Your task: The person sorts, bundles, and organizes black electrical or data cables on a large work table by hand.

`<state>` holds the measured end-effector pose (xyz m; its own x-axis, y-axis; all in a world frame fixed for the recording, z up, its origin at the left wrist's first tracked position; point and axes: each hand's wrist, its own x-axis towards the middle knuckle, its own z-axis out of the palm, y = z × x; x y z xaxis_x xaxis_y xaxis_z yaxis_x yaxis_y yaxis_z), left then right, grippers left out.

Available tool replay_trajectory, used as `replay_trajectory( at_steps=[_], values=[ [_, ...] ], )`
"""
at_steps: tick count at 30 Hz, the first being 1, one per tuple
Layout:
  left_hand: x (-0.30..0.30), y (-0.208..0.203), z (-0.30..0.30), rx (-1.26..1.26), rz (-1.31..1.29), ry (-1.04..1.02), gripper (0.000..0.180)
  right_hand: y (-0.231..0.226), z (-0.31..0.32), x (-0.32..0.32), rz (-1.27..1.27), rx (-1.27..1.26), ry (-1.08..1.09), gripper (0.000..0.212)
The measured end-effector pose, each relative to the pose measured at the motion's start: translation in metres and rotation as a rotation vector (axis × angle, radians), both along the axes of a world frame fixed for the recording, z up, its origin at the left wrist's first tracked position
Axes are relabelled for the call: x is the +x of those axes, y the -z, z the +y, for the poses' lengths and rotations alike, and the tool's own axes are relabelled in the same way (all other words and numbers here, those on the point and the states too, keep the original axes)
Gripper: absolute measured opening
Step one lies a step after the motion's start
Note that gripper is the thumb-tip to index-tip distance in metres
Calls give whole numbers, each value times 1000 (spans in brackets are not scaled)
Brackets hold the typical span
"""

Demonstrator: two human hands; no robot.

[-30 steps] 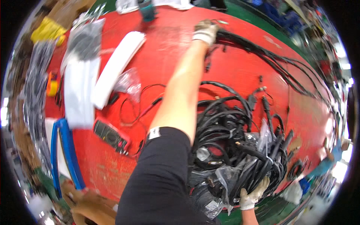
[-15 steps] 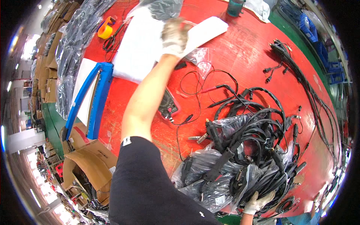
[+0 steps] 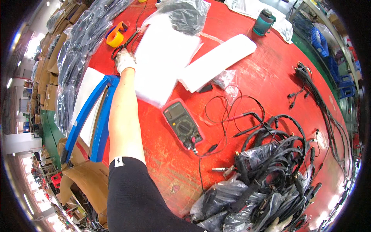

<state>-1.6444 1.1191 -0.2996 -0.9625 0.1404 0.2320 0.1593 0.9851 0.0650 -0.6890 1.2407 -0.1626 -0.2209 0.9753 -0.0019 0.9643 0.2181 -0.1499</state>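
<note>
Now my gloved left hand is resting at the black-handled scissors, left of the white sheets, my right hand lying by black cables, neither grip showing clearly, and I'm judging the scissors light, stiff, best held by their loops.
</note>
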Motion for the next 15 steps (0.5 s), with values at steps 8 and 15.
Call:
replay_trajectory(
  at_steps=[8, 15],
  values=[
    [-80, 30, -48, -91, -252, -78, 46, 6, 3, 15, 11, -138, 53, 101],
    [-70, 49, -24, -35, -157, -252, 34, 11, -14, 52, -60, -80, 100, 98]
  ],
)
